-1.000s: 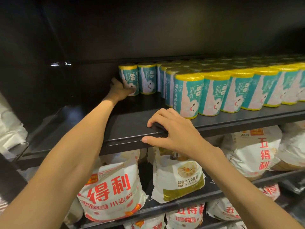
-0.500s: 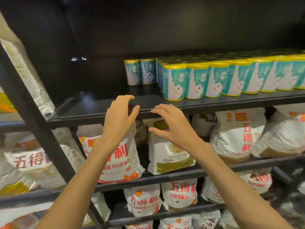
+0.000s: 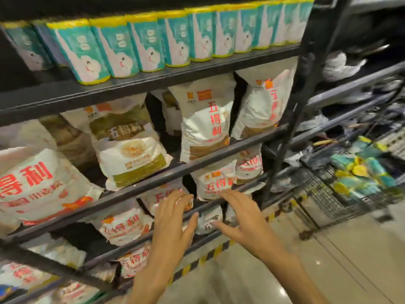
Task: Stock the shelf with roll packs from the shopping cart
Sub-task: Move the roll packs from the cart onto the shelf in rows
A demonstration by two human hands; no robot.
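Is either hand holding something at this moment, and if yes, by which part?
Nothing is held. The left hand and right hand are both open and empty, in front of the lower shelves.

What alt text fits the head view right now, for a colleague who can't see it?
Both hands, left hand and right hand, hang open and empty before the lower shelves of white flour bags. Teal-and-yellow roll packs line the top shelf; more lie in the shopping cart at right.
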